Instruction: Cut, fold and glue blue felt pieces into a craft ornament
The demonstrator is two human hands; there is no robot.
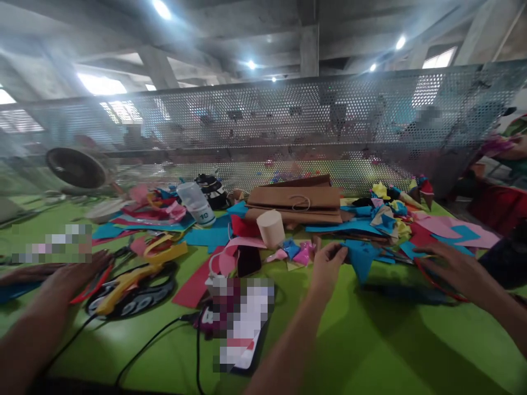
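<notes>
My left hand (330,258) pinches the edge of a piece of blue paper (361,260) between thumb and fingertips. The paper hangs down to a point above the green table. To the right, my right hand (448,269) is curled round the orange-rimmed handles of a pair of scissors (428,277). Their blades point left toward the blue paper, partly lost among the scraps. Close behind my left hand lie small blue and pink wrapped pieces (303,253). A cream-coloured roll (270,228) stands farther back.
A phone (249,323) with cables lies left of my left forearm. At the left, a co-worker's hands (78,271) rest near a yellow glue gun (123,288). Brown folded paper (294,203), coloured scraps (382,211) and a plastic cup (195,204) line the back, before a perforated metal screen (263,126).
</notes>
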